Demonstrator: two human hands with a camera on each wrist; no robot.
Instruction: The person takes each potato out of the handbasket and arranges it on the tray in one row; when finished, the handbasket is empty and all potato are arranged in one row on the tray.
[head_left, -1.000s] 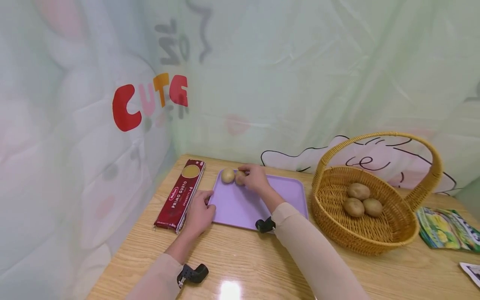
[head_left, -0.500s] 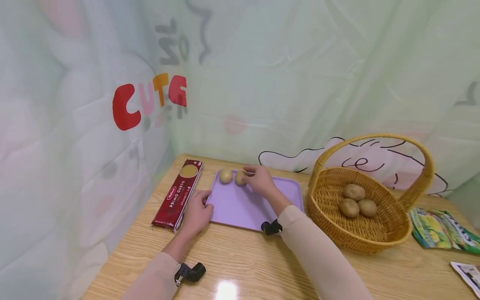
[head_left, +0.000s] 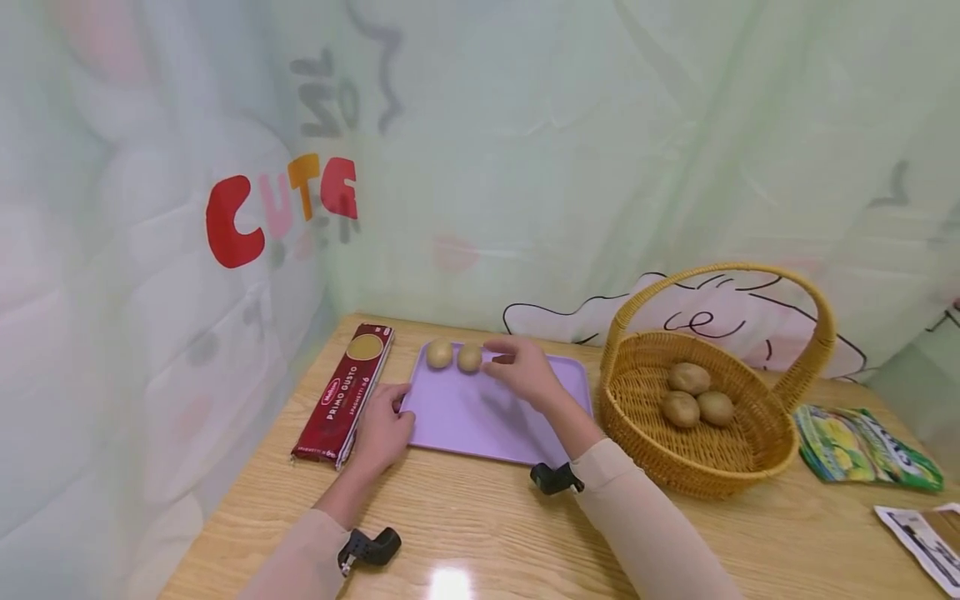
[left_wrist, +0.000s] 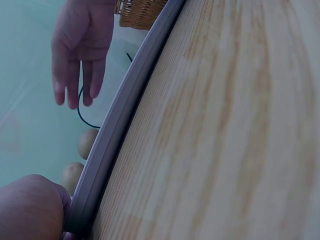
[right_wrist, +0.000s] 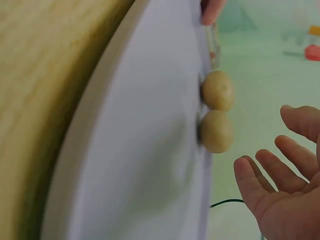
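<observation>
Two potatoes lie side by side at the far left corner of a purple tray (head_left: pixel 480 417): a left potato (head_left: pixel 439 353) and a right potato (head_left: pixel 469 357). My right hand (head_left: pixel 527 372) hovers over the tray just right of the second potato, holding nothing; the right wrist view shows its fingers (right_wrist: pixel 247 177) spread apart from both potatoes. With thumb and fingers, my left hand (head_left: pixel 385 427) grips the tray's left edge. Part of that hand shows at the lower corner of the left wrist view, against the tray's rim (left_wrist: pixel 117 117).
A red spaghetti pack (head_left: pixel 347 396) lies left of the tray. On the right stands a tall-handled wicker basket (head_left: pixel 637 437) with three potatoes (head_left: pixel 690 378) inside. Beyond it are a green-yellow packet (head_left: pixel 866 446) and a white-edged packet (head_left: pixel 926 533). A printed curtain (head_left: pixel 480 167) hangs behind the table.
My right hand has let go of the right potato and drawn back to the right with its fingers loosened. My left hand stays at the tray edge. The head view has shifted slightly.
</observation>
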